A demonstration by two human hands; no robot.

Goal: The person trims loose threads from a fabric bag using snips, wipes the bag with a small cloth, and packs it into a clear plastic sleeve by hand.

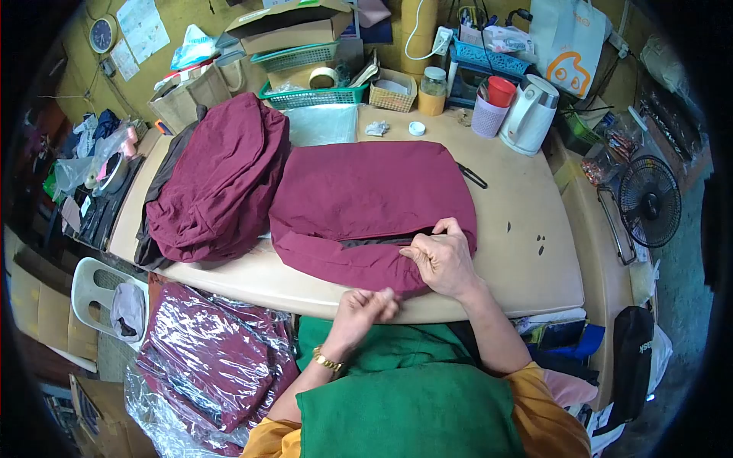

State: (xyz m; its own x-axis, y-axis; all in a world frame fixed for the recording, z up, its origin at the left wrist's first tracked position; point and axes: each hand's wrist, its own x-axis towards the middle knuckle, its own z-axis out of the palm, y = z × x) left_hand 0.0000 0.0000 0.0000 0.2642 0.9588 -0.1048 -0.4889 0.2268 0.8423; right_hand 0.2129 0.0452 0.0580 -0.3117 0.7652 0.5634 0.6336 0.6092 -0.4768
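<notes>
A maroon fabric bag (366,187) lies flat on the table, its long slit opening toward me showing a dark inside. At the right end of that opening my right hand (444,261) is closed, with its fingers pinching the bag's fabric edge. Just below the bag's near edge is my left hand (365,314), slightly blurred, with its fingers drawn together in a pinch. Whatever those fingers hold, if anything, is too small to make out. To the left sits a second maroon bag (221,183), fuller and creased, with dark straps or backing along its side.
The beige table (527,267) also carries a black clip-like tool (473,176), a white cap (416,128), an electric kettle (530,114) and a jar (433,90). Plastic-wrapped maroon goods (206,351) lie at lower left. A fan (649,200) stands at right.
</notes>
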